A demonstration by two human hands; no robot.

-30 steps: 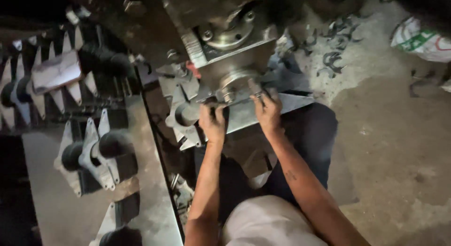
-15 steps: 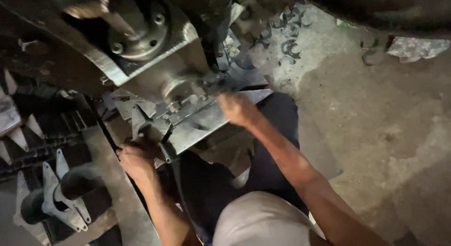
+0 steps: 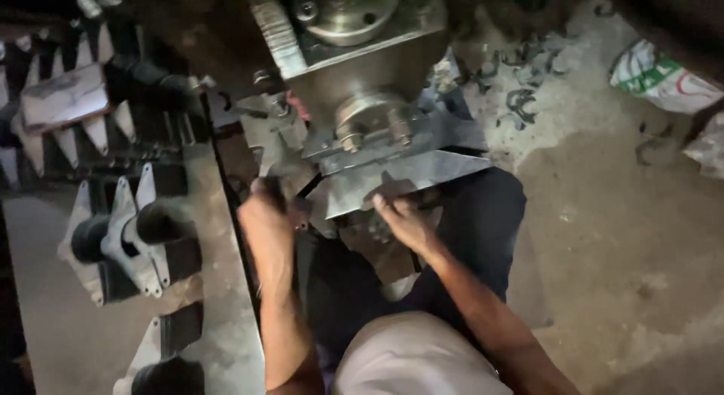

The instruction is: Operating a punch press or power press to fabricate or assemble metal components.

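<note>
Gripping hard at centre frame, the left hand (image 3: 268, 218) has its fingers curled shut around a dark metal piece (image 3: 290, 185) at the lower left corner of the machine block (image 3: 362, 59); the hand is blurred, so exactly what that piece is, I cannot tell. Just right of it, the right hand (image 3: 403, 221) lies flat, fingers spread open, pressing up against the underside edge of the grey steel plate (image 3: 400, 180) that juts out below the block. That plate sits at the middle of the frame, tilted, directly under a round bolted flange (image 3: 373, 119) on the block's face. Over on the left side, a long steel tabletop (image 3: 219, 289) carries a row of pointed metal brackets with black cylinders (image 3: 124, 233). Upper right, curled metal shavings (image 3: 520, 101) lie scattered on the concrete floor (image 3: 626, 244), and a white sack (image 3: 664, 78) rests near the corner.
</note>
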